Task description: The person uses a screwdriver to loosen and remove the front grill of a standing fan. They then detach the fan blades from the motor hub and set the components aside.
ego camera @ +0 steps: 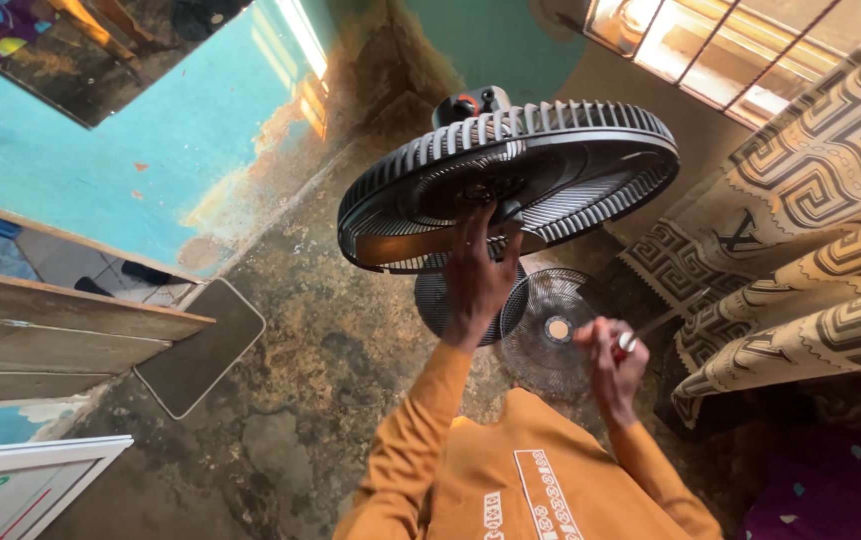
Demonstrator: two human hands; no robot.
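Note:
A black standing fan head (551, 150) with a ribbed rear grille is tilted toward me at the centre top. My left hand (476, 265) reaches into its open front and touches the hub area. My right hand (613, 360) is lower right, closed on a screwdriver (651, 328) with a red handle and thin metal shaft pointing up right. Below the fan head, the loose wire front grille (551, 325) with a round centre disc lies on the floor beside the round fan base (441, 300). My orange sleeves fill the bottom centre.
A patterned beige and black curtain (811, 240) hangs at the right. A turquoise wall (141, 150) and wooden door edge (61, 320) are left, with a grey mat (201, 345) on the stained concrete floor. A barred window (721, 50) is top right.

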